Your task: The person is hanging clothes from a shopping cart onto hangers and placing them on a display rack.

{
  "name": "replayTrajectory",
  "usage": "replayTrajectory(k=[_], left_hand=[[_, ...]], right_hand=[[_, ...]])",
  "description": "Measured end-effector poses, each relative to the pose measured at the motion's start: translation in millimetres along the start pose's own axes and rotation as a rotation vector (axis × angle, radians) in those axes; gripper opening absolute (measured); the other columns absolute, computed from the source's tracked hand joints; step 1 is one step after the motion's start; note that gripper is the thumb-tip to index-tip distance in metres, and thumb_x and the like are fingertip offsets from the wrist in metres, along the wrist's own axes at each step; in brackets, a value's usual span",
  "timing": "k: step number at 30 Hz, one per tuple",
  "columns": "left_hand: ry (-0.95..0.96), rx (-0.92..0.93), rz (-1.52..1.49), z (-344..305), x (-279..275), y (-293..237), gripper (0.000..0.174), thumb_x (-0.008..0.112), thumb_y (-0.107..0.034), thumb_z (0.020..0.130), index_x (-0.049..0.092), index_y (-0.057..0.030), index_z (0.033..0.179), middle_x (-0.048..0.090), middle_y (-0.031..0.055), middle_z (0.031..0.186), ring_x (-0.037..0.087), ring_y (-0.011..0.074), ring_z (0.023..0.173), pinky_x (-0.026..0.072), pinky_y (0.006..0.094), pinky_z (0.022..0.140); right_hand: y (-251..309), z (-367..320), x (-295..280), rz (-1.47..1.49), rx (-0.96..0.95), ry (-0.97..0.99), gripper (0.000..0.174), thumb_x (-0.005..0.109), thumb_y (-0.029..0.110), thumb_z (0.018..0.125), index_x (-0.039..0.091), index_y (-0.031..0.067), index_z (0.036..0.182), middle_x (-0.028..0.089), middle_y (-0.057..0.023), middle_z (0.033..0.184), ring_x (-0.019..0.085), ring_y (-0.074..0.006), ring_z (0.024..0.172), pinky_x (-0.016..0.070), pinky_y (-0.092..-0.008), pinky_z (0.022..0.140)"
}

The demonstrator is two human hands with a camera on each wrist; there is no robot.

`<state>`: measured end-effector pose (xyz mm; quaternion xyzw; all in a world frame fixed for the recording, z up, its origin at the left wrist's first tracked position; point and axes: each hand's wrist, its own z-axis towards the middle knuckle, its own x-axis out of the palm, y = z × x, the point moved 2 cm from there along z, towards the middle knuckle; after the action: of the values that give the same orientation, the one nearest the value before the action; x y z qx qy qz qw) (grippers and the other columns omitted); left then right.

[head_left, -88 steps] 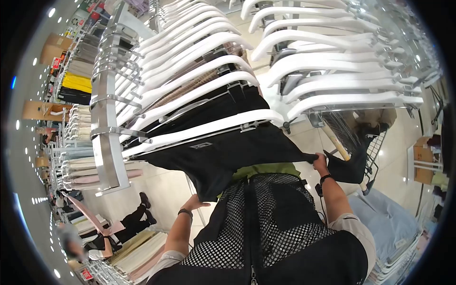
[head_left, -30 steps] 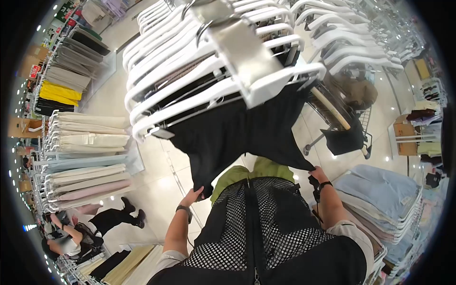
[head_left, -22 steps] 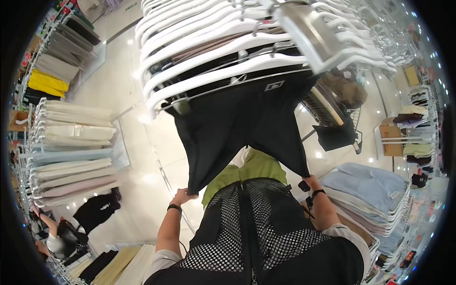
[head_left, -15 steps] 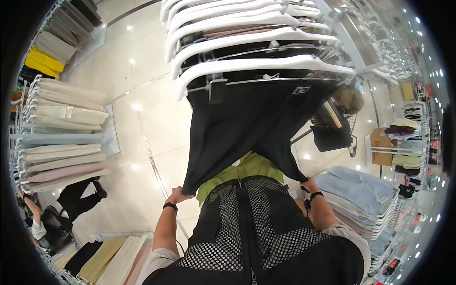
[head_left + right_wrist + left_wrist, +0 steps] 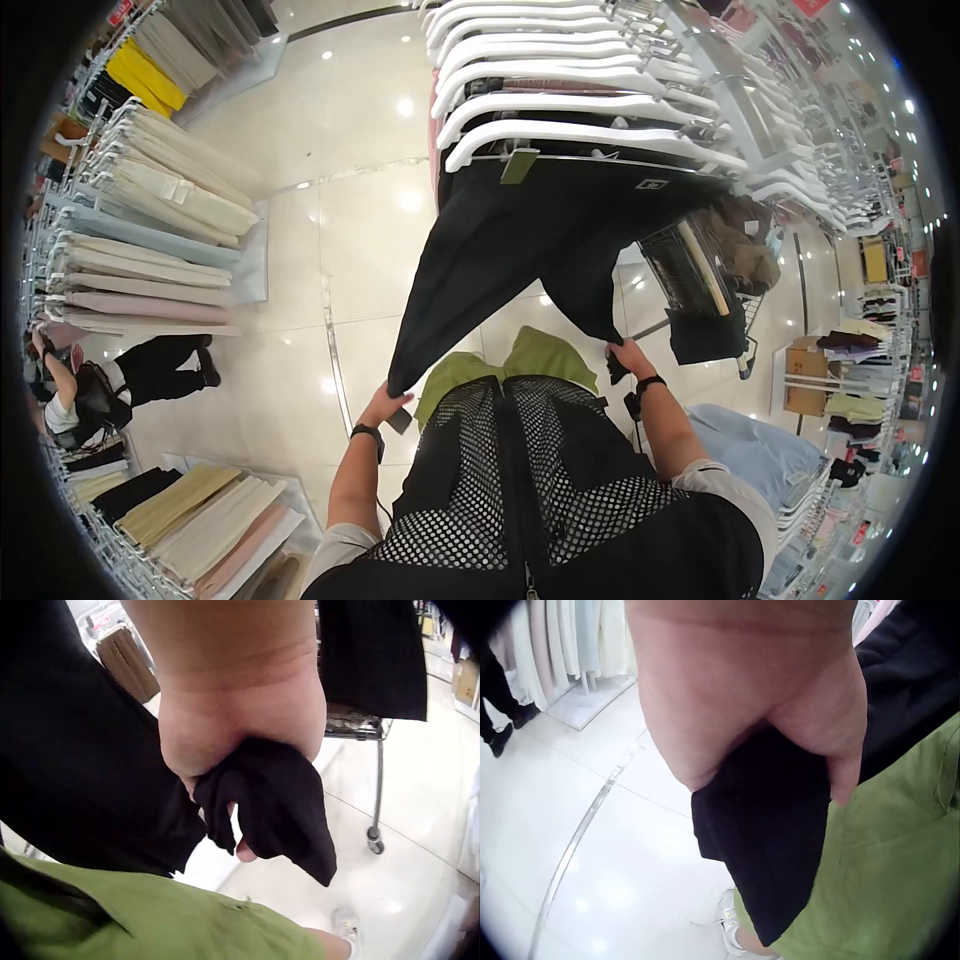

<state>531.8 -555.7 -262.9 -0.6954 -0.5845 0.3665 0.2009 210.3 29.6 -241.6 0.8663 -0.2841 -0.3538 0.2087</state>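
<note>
Black trousers [image 5: 520,225] hang by clips from the front white hanger [image 5: 600,138], their legs spread apart toward the wearer. My left hand [image 5: 384,404] grips the end of one leg; in the left wrist view a flap of black cloth [image 5: 769,840] hangs out below that hand [image 5: 750,697]. The other leg's end is gripped by my right hand [image 5: 628,356]. Bunched black cloth [image 5: 270,802] comes out of the right hand [image 5: 240,720] in the right wrist view, with a fingertip showing beneath it.
More white hangers fill the metal rack [image 5: 735,90] behind. A cart [image 5: 748,330] with clothes stands right of the trousers. Racks of pale trousers [image 5: 160,250] line the left, where a person in black trousers [image 5: 160,375] is. Folded blue garments [image 5: 755,450] lie at the right.
My left hand has taken hold of a trouser leg it was only beside at first. The black trousers now hang with both legs drawn apart, and the rack has shifted rightward in the head view.
</note>
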Motion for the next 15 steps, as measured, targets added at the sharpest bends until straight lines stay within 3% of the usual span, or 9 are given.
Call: replayTrajectory(k=[2, 4, 5, 6, 8, 10, 12, 14, 15], left_hand=[[0.033, -0.068, 0.106, -6, -1, 9, 0.052, 0.080, -0.026, 0.079, 0.064, 0.0039, 0.119, 0.073, 0.0161, 0.100, 0.071, 0.0276, 0.093, 0.0549, 0.0399, 0.084], [0.049, -0.256, 0.214, -3, 0, 25, 0.042, 0.072, -0.028, 0.085, 0.066, 0.0052, 0.110, 0.073, 0.0174, 0.090, 0.072, 0.0322, 0.087, 0.0553, 0.0420, 0.078], [-0.099, -0.353, 0.160, -17, 1, 2, 0.039, 0.064, -0.029, 0.089, 0.065, 0.0066, 0.104, 0.074, 0.0189, 0.085, 0.072, 0.0340, 0.082, 0.0547, 0.0435, 0.073], [-0.231, -0.284, 0.304, -1, 2, 56, 0.037, 0.060, -0.029, 0.092, 0.065, 0.0068, 0.099, 0.074, 0.0190, 0.082, 0.073, 0.0333, 0.077, 0.0546, 0.0431, 0.070], [-0.309, -0.261, -0.008, -14, 4, 55, 0.045, 0.060, -0.037, 0.095, 0.069, 0.0067, 0.096, 0.075, 0.0189, 0.081, 0.074, 0.0322, 0.077, 0.0558, 0.0422, 0.071], [-0.288, -0.348, 0.076, -27, 6, 45, 0.050, 0.060, -0.042, 0.095, 0.071, 0.0065, 0.096, 0.076, 0.0186, 0.081, 0.075, 0.0317, 0.078, 0.0563, 0.0413, 0.071], [-0.271, -0.436, 0.151, -36, 18, 28, 0.055, 0.061, -0.047, 0.096, 0.073, 0.0062, 0.095, 0.076, 0.0183, 0.081, 0.075, 0.0312, 0.079, 0.0568, 0.0403, 0.072], [-0.318, -0.521, 0.151, -47, 32, 4, 0.063, 0.061, -0.055, 0.094, 0.076, 0.0058, 0.094, 0.076, 0.0173, 0.080, 0.075, 0.0307, 0.080, 0.0575, 0.0392, 0.073], [-0.320, -0.558, 0.136, -51, 40, -3, 0.058, 0.067, -0.050, 0.092, 0.074, 0.0085, 0.093, 0.076, 0.0158, 0.081, 0.075, 0.0273, 0.078, 0.0570, 0.0380, 0.073]], right_hand=[[39, 0, 2, 0.082, 0.055, 0.094, 0.039, 0.074, 0.028, 0.089, 0.069, -0.0045, 0.110, 0.072, -0.0089, 0.082, 0.069, -0.0209, 0.074, 0.0552, -0.0349, 0.071], [81, -21, -1, 0.292, -0.120, 0.148, 0.046, 0.077, 0.022, 0.086, 0.064, -0.0037, 0.122, 0.072, -0.0103, 0.093, 0.069, -0.0201, 0.077, 0.0554, -0.0345, 0.071], [73, -13, 1, 0.275, -0.255, 0.121, 0.055, 0.080, 0.017, 0.083, 0.057, -0.0033, 0.129, 0.071, -0.0116, 0.102, 0.069, -0.0179, 0.083, 0.0561, -0.0336, 0.073], [71, -17, -3, 0.283, -0.255, 0.120, 0.055, 0.080, 0.017, 0.083, 0.057, -0.0033, 0.129, 0.071, -0.0116, 0.102, 0.069, -0.0179, 0.083, 0.0561, -0.0336, 0.073], [63, -28, -11, 0.147, -0.226, 0.110, 0.059, 0.083, 0.016, 0.079, 0.057, -0.0027, 0.128, 0.070, -0.0107, 0.101, 0.069, -0.0179, 0.090, 0.0561, -0.0340, 0.079], [-15, -7, -5, 0.144, -0.168, 0.177, 0.066, 0.084, 0.014, 0.075, 0.054, -0.0022, 0.131, 0.071, -0.0127, 0.103, 0.070, -0.0235, 0.093, 0.0555, -0.0377, 0.084], [-81, -3, -8, -0.221, -0.331, 0.047, 0.055, 0.078, 0.015, 0.078, 0.060, -0.0042, 0.126, 0.073, -0.0177, 0.102, 0.072, -0.0307, 0.090, 0.0554, -0.0411, 0.082], [-156, 16, -7, -0.297, -0.126, 0.006, 0.040, 0.071, 0.016, 0.084, 0.067, -0.0058, 0.117, 0.074, -0.0220, 0.100, 0.073, -0.0346, 0.090, 0.0548, -0.0437, 0.082], [-156, 8, -15, -0.292, -0.132, 0.016, 0.040, 0.071, 0.016, 0.084, 0.067, -0.0058, 0.117, 0.074, -0.0220, 0.100, 0.073, -0.0346, 0.090, 0.0548, -0.0437, 0.082]])
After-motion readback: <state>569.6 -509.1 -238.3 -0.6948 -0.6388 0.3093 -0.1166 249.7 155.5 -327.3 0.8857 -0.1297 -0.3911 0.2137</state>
